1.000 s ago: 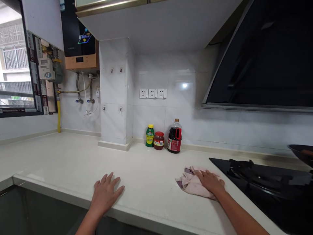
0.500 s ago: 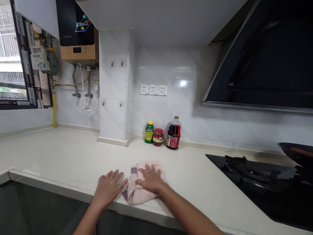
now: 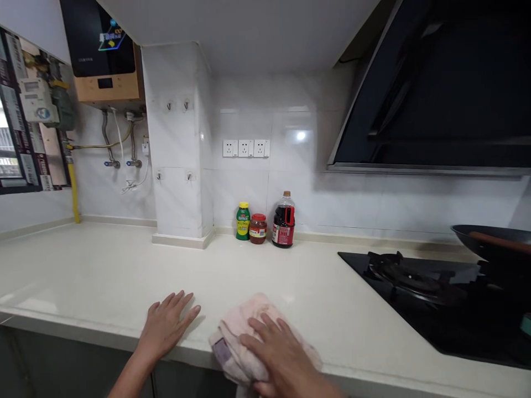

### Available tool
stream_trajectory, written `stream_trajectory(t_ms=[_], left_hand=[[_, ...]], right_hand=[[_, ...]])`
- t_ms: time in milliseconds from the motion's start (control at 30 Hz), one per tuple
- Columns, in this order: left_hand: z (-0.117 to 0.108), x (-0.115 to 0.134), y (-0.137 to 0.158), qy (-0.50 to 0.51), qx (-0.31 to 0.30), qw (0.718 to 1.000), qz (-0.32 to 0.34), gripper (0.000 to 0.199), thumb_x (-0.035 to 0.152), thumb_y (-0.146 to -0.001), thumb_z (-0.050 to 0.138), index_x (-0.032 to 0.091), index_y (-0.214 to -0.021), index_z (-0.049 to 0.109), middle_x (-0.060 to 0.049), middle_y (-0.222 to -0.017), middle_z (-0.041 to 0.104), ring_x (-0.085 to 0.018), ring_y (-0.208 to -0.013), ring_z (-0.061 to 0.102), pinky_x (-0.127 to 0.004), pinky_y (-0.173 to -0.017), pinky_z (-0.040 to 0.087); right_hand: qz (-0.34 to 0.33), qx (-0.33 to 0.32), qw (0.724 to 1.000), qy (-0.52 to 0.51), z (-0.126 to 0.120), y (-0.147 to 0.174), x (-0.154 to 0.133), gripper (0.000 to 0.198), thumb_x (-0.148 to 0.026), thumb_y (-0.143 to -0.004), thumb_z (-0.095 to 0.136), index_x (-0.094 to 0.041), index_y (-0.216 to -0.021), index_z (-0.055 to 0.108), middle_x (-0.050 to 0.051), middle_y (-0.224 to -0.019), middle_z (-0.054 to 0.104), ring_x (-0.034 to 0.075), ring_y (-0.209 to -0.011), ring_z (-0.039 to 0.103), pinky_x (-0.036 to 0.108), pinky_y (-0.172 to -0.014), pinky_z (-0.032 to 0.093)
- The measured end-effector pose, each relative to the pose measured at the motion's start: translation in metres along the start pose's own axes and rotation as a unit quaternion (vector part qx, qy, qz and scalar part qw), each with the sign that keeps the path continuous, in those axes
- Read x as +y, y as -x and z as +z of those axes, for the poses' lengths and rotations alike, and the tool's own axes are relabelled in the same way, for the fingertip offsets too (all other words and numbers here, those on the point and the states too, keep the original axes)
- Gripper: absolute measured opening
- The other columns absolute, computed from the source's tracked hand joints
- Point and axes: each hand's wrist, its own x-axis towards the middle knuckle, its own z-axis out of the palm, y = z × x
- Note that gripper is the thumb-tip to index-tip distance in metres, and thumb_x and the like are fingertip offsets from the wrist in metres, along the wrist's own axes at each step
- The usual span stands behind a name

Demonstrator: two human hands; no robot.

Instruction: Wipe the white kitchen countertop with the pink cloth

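Observation:
A pale pink cloth (image 3: pixel 244 315) with a purple-grey patch lies bunched at the front edge of the worktop, partly hanging over it. My right hand (image 3: pixel 280 351) is on top of it, fingers spread across the fabric and thumb lower down at its near side, gripping it. To the left, my left hand (image 3: pixel 168 323) is open, fingers apart and holding nothing, at the worktop's front edge. Part of the cloth is hidden under my right hand.
Against the back wall stand a green bottle with a yellow cap (image 3: pixel 243 222), a red-lidded jar (image 3: pixel 258 231) and a dark sauce bottle (image 3: pixel 284 224). A black gas hob (image 3: pixel 415 309) bearing a wok (image 3: pixel 485 243) is at right, under a range hood (image 3: pixel 440 110).
My right hand has drawn the cloth toward me, to the front edge, where it now bunches and overhangs. The view has shifted slightly right; my left hand stays open.

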Motion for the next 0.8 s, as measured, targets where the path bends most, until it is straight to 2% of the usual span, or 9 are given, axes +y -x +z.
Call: stream_trajectory(t_ms=[100, 167, 267, 367, 433, 533, 667, 800], left_hand=[[-0.003, 0.002, 0.001, -0.002, -0.005, 1.0, 0.004, 0.043, 0.044, -0.099, 0.043, 0.033, -0.136, 0.061, -0.006, -0.151, 0.051, -0.028, -0.142, 0.044, -0.053, -0.11, 0.037], [-0.004, 0.003, 0.001, -0.003, -0.01, 1.0, -0.004, 0.045, 0.046, -0.098, 0.044, 0.033, -0.138, 0.059, -0.006, -0.152, 0.05, -0.028, -0.143, 0.042, -0.052, -0.111, 0.036], [-0.002, 0.003, 0.001, -0.008, -0.017, 1.0, -0.009, 0.046, 0.048, -0.097, 0.043, 0.034, -0.138, 0.059, -0.004, -0.154, 0.048, -0.028, -0.144, 0.04, -0.051, -0.113, 0.035], [0.001, 0.001, 0.0, -0.013, -0.022, 1.0, -0.009, 0.048, 0.049, -0.097, 0.043, 0.034, -0.139, 0.059, -0.003, -0.154, 0.047, -0.028, -0.145, 0.039, -0.05, -0.113, 0.035], [0.004, -0.002, -0.001, -0.012, -0.021, 1.0, -0.007, 0.049, 0.051, -0.096, 0.043, 0.034, -0.14, 0.058, -0.003, -0.154, 0.046, -0.028, -0.145, 0.039, -0.049, -0.113, 0.035], [0.01, -0.006, -0.003, -0.008, -0.009, 1.0, -0.002, 0.051, 0.055, -0.094, 0.045, 0.035, -0.139, 0.059, -0.002, -0.154, 0.046, -0.028, -0.145, 0.04, -0.05, -0.113, 0.036], [0.02, -0.013, -0.003, 0.005, 0.012, 1.0, 0.004, 0.051, 0.058, -0.092, 0.046, 0.038, -0.136, 0.061, -0.001, -0.152, 0.049, -0.029, -0.143, 0.042, -0.049, -0.11, 0.04], [0.025, -0.016, -0.002, 0.019, 0.037, 0.999, 0.008, 0.05, 0.059, -0.089, 0.049, 0.038, -0.132, 0.064, -0.001, -0.149, 0.053, -0.03, -0.14, 0.046, -0.049, -0.107, 0.044]], right_hand=[[0.112, -0.027, 0.992, 0.043, -0.01, 0.044, 0.037, 0.093, -0.036, -0.066, 0.082, -0.042, -0.148, 0.039, 0.002, -0.164, 0.017, 0.037, -0.15, 0.008, 0.064, -0.12, 0.008], [0.161, -0.035, 0.984, 0.06, -0.024, 0.076, 0.063, 0.087, -0.047, -0.073, 0.077, -0.04, -0.15, 0.037, 0.002, -0.164, 0.014, 0.035, -0.15, 0.006, 0.061, -0.121, 0.007], [0.195, -0.035, 0.979, 0.051, -0.046, 0.117, 0.102, 0.085, -0.075, -0.079, 0.061, -0.039, -0.151, 0.035, -0.001, -0.163, 0.011, 0.031, -0.151, 0.004, 0.057, -0.123, 0.005], [0.21, -0.015, 0.977, -0.001, -0.06, 0.134, 0.135, 0.078, -0.083, -0.084, 0.042, -0.041, -0.15, 0.037, -0.005, -0.163, 0.012, 0.027, -0.151, 0.005, 0.053, -0.124, 0.005], [0.218, 0.007, 0.975, -0.039, -0.064, 0.133, 0.155, 0.072, -0.08, -0.089, 0.033, -0.041, -0.149, 0.038, -0.007, -0.163, 0.012, 0.024, -0.151, 0.005, 0.05, -0.124, 0.005], [0.239, 0.041, 0.969, -0.057, -0.062, 0.119, 0.189, 0.075, -0.079, -0.09, 0.03, -0.036, -0.15, 0.04, -0.005, -0.163, 0.014, 0.024, -0.151, 0.008, 0.05, -0.124, 0.005], [0.29, 0.093, 0.952, 0.012, -0.053, 0.088, 0.248, 0.077, -0.072, -0.091, 0.02, -0.029, -0.152, 0.038, -0.001, -0.163, 0.019, 0.023, -0.151, 0.012, 0.048, -0.124, 0.011], [0.343, 0.099, 0.931, 0.079, -0.054, 0.046, 0.302, 0.074, -0.061, -0.09, 0.021, -0.026, -0.154, 0.035, -0.001, -0.163, 0.022, 0.023, -0.151, 0.015, 0.047, -0.122, 0.02]])
